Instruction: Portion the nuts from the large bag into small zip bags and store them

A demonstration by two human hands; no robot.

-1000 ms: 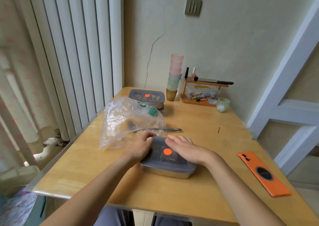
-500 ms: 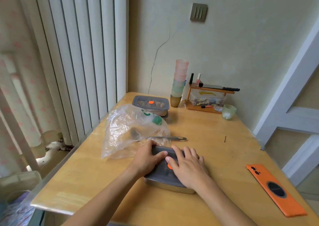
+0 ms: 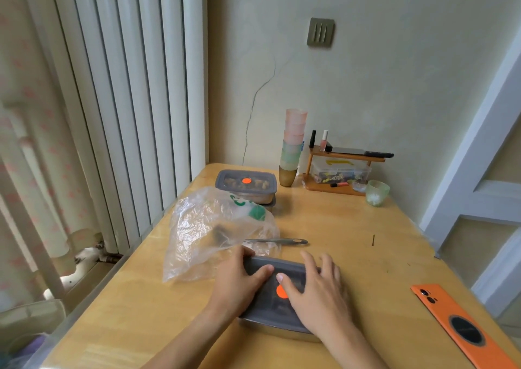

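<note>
The grey-lidded metal container (image 3: 284, 267) sits at lower centre of the frame, touching the crumpled large plastic bag (image 3: 208, 227) at centre left, from which a metal utensil handle (image 3: 282, 241) pokes. The left hand (image 3: 239, 281) grips the lid's far-left corner, fingers curled over its edge; the right hand (image 3: 318, 292) lies flat, fingers straight, pressing down. This looks like sealing for storage; next, it likely needs carrying to the stacked containers (image 3: 245, 184) at upper centre

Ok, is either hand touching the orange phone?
No, the left hand and right hand are on the grey lid; the orange phone lies apart.
</note>
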